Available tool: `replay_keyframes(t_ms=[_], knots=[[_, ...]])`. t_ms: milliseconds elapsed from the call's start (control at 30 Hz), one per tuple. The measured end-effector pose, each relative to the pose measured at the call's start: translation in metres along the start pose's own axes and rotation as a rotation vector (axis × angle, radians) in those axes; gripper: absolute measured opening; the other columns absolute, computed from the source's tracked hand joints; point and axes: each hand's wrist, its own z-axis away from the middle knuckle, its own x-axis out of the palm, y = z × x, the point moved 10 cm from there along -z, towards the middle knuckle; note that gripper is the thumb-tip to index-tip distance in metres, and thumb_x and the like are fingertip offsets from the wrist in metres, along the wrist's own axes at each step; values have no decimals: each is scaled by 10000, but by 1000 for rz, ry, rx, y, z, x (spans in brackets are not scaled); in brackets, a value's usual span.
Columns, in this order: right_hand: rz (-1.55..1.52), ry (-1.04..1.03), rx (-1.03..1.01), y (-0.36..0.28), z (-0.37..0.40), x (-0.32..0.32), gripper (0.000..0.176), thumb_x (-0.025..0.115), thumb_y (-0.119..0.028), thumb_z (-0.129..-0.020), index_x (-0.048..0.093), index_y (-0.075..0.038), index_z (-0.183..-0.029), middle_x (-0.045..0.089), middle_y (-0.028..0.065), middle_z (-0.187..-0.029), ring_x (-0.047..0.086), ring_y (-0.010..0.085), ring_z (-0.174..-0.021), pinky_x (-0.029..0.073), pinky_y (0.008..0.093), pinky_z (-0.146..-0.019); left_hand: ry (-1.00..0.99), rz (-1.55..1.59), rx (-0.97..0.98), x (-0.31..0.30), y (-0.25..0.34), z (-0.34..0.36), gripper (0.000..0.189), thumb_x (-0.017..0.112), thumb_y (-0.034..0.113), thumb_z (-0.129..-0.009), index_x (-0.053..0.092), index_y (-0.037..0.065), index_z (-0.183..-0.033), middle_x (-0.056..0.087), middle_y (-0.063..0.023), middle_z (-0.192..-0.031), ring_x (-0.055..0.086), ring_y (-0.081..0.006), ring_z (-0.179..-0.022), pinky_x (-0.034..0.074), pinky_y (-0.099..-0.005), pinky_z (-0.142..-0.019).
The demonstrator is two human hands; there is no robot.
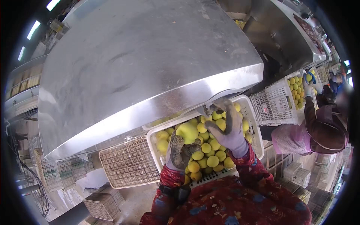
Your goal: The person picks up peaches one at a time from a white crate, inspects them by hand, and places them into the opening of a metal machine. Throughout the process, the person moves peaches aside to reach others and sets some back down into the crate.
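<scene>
My left hand (180, 152), in a dirt-darkened glove, is closed around a large round yellow-green fruit (187, 133), raised over a white plastic crate (258, 140). The crate is heaped with smaller round yellow fruit (212, 161), some with an orange tinge. To the right, my right hand (228, 131), gloved in pale purple with dark-stained fingers, reaches over the fruit. Its thumb and fingers are spread apart, with fruit visible between them. Whether its fingertips touch any fruit is hard to see.
A large sloping metal machine cover (150, 71) overhangs the crate's far side. To the left lies a brown-stained plastic crate (129, 161). At right, a person (318, 129) stands by a white crate (275, 103) and more yellow fruit (296, 90). Other crates (101, 206) sit on the floor.
</scene>
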Motion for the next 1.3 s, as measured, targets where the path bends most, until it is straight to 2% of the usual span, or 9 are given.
replay_keyframes(t_ms=[100,233,367,467,567,767,967,1100,1300], knots=[[321,-335,-137,-19,25,25,693,832,-293,-717,518,-25,-1274,589,167,-1170,580,365,-993,453,469,-865,-44,3,-81,-9,-24,-13,646,622,470,-941,469,5,-1362,629,-157,-1168,661,-265,-970,587,-420,-815],[549,-73,-13,28,42,13,715,825,-413,-706,533,-13,-1222,569,198,-1179,555,390,-1041,439,483,-878,-91,55,-123,-8,-43,-18,514,573,279,-993,420,45,-1424,603,-151,-1207,636,-280,-1049,573,-450,-841],[738,22,-15,72,1,19,697,823,-406,-720,528,4,-1199,570,215,-1127,561,395,-1011,442,492,-865,152,-907,82,-87,-50,-7,601,613,344,-936,429,57,-1430,535,-171,-1325,563,-335,-1174,466,-500,-996],[699,98,-135,77,-13,18,654,817,-372,-743,528,24,-1176,571,235,-1086,572,407,-976,463,490,-840,107,-2134,-150,-74,-73,3,704,671,435,-836,463,90,-1413,448,-191,-1436,418,-417,-1315,348,-576,-1074],[277,-24,109,78,-4,-23,573,797,-288,-777,533,15,-1185,581,263,-1021,592,419,-938,498,479,-802,-56,-2442,-132,-100,-118,13,742,713,497,-750,523,143,-1374,420,-193,-1462,347,-478,-1338,276,-608,-1085],[782,-455,298,185,115,-51,566,764,-286,-797,522,-65,-1258,630,184,-1054,618,337,-956,482,468,-878,-132,-2568,-400,-106,-110,-6,526,715,373,-777,589,169,-1246,533,-124,-1294,484,-371,-1175,445,-492,-905],[1030,-689,226,190,118,-15,542,754,-285,-802,533,-80,-1253,578,156,-1201,589,321,-1085,467,439,-949,-93,-2043,-21,-81,-69,2,467,739,224,-775,607,121,-1211,589,-141,-1208,577,-320,-1096,505,-433,-870],[-98,-270,527,176,130,-45,671,873,-228,-714,533,-58,-1266,632,97,-1138,616,204,-1015,515,351,-870,8,-882,48,-76,-53,11,610,748,11,-817,462,-9,-1355,551,-150,-1318,610,-246,-1131,569,-358,-886],[-220,-246,476,81,109,-28,728,894,-211,-691,514,-44,-1290,622,104,-1160,628,194,-1002,525,344,-859,10,-356,143,-17,-44,18,602,726,-31,-820,467,-14,-1364,557,-133,-1325,591,-224,-1154,533,-348,-941]])
